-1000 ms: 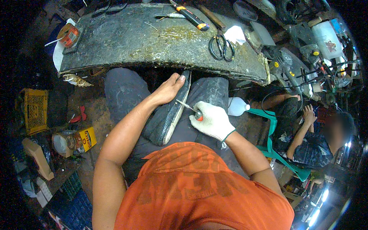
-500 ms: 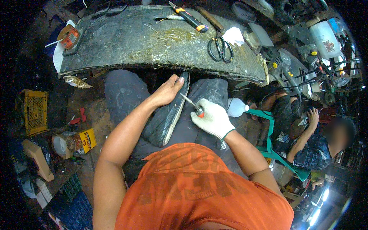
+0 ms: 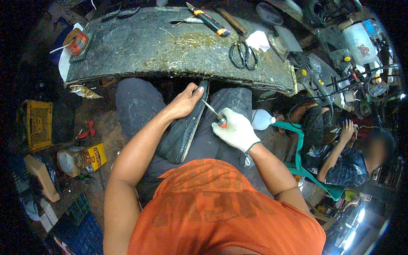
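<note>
A black shoe (image 3: 177, 142) with textured sides and a pale sole edge lies lengthwise over my lap. Bare, my left hand (image 3: 187, 102) is closed around its far end, thumb on top near the bench edge. My right hand (image 3: 236, 131), in a white knitted glove, grips an awl (image 3: 222, 123) by its red-ended handle. The thin metal shaft points up and left toward the shoe's sole side. Its tip is very close to the shoe; whether they touch I cannot tell.
Beyond my knees is a worn workbench (image 3: 140, 46) with a utility knife (image 3: 208, 20), black scissors (image 3: 243, 55) and an orange spool (image 3: 75, 41). A white bottle (image 3: 262, 119) and a green plastic chair (image 3: 300, 146) stand right, near another person (image 3: 346, 165). A yellow crate (image 3: 39, 124) is left.
The shoe has turned slightly, so less of its pale sole edge shows. The awl's tip has shifted a little away from me and to the right. Both hands keep their hold.
</note>
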`<state>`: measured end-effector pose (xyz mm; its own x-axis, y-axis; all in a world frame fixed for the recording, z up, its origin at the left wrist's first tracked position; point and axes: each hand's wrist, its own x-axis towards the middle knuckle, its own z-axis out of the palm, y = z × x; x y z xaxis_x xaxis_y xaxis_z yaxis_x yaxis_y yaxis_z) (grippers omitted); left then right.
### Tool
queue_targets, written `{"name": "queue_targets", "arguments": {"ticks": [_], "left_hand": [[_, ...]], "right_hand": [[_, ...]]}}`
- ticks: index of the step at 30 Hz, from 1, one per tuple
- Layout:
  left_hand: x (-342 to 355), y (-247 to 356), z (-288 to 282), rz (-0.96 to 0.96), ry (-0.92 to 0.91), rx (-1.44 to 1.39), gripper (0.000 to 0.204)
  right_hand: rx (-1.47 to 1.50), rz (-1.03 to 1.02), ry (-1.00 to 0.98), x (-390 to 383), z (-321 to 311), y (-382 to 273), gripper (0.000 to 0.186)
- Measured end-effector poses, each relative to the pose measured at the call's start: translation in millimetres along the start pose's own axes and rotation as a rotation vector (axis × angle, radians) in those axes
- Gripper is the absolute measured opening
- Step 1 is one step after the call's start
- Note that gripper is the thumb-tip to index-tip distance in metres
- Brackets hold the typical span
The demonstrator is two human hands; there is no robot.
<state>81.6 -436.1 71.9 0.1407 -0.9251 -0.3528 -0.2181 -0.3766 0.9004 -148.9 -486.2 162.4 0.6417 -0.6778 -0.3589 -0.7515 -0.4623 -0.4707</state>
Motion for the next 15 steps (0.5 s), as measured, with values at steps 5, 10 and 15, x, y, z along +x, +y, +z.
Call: {"name": "queue_targets", "arguments": {"ticks": [5, 10, 15], "left_hand": [[-5.3, 4.1, 1.6, -0.026, 0.036, 0.088, 0.065], [-2.0, 1.6, -0.7, -0.009, -0.015, 0.058, 0.064], [-1.2, 2.0, -1.7, -0.029, -0.034, 0.084, 0.06]], "right_hand": [[0.017, 0.008, -0.004, 2.1, -1.9, 0.7, 0.038], [0.005, 0.007, -0.029, 2.0, -3.2, 0.9, 0.039], [0.011, 0.006, -0.02, 2.5, -4.7, 0.1, 0.041]]}}
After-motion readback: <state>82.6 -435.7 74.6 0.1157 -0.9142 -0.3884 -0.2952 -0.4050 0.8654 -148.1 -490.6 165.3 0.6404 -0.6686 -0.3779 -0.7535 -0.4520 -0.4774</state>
